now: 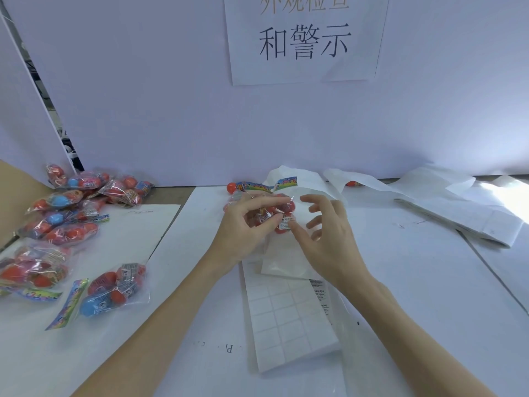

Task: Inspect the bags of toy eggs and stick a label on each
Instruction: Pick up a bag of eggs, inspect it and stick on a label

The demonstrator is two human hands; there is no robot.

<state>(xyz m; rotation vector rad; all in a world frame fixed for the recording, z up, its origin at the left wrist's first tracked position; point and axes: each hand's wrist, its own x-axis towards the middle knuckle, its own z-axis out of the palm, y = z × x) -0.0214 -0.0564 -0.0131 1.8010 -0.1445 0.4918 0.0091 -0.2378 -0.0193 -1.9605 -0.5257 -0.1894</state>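
White partition wall, paper sign, white table.

Bag pile left, label sheet centre, backing sheets right.

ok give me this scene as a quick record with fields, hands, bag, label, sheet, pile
left hand: grips the held bag
right hand: fingers relaxed, forefinger on the label
held bag: toy eggs, mostly red, raised above the table
label: white warning sticker, on the bag
label sheet: under the hands, most labels already peeled
pile of bags: on the left side
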